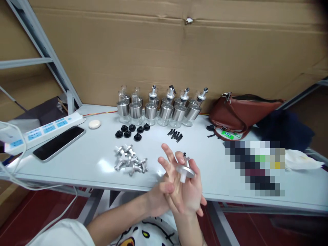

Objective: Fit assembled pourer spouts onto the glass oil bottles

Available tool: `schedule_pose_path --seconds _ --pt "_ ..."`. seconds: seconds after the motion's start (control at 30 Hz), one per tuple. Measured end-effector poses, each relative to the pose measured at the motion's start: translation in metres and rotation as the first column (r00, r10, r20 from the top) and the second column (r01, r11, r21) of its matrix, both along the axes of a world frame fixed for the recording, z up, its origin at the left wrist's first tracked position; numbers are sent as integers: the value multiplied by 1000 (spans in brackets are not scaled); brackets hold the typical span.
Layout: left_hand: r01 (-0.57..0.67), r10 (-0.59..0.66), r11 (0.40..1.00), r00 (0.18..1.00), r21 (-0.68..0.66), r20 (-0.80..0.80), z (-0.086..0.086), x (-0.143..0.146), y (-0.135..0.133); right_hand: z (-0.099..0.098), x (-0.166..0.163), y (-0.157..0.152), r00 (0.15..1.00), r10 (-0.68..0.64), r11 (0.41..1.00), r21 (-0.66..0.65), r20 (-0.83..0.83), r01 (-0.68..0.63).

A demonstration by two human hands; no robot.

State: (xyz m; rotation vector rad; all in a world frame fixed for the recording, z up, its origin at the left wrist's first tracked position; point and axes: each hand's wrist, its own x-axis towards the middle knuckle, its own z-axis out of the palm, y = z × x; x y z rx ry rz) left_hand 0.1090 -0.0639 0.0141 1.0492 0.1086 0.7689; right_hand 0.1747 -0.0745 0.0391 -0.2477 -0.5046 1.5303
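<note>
— Where are the hands, and what do they hold?

— Both meet in front of the near edge of the pale bench (202,147). The right hand (187,196) is raised, fingers spread wide and pointing up, and a pourer cap (185,171) sits against them. The left hand (159,197) is curled narrow against the heel of the right; I cannot tell whether it grips anything.

— What is the cap like?

— It has a round, brushed silver metal disc with a short white plastic tube below it. It is off the bench, held above the edge.

— And what is nearby?

— Just left of the hands, on the bench, lies a loose heap of silver metal fittings (130,161). Behind it are small black rubber stoppers (132,131), round and ridged, and to the right a cluster of thin black sticks (175,134). Further back stands a row of clear glass bottles (159,110) with shiny steel sleeves, some already capped. A glossy black phone (59,142) and a white power strip (46,128) lie at the left, a brown leather bag (238,111) at the right, with corrugated cardboard (179,51) behind.
</note>
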Motion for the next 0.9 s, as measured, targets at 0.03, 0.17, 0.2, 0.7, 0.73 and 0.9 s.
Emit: schedule_pose_path --seconds 0.03,0.17,0.2,0.7,0.73,0.9 --pt "54 -53 997 998 -52 29 1 -1 -1 -1 1 1 1000 16 1000 7 1 -16" --pt "64 -56 985 997 -163 52 1 -6 -9 -8 -4 -6 998 58 998 36 29 -59" --pt "45 -34 981 998 -191 60 1 -6 -11 -8 -5 -9 998 49 998 31 37 -50" --pt "-170 897 430 191 887 -398 59 -90 57 -7 -3 1 870 -382 920 36 311 391" --pt "-32 900 431 87 902 -427 63 -96 66 -10 -5 3 871 -355 929 24 340 370" --pt "473 866 495 -200 729 -459 69 -95 101 -25 -11 14 802 -308 936 9 511 353"
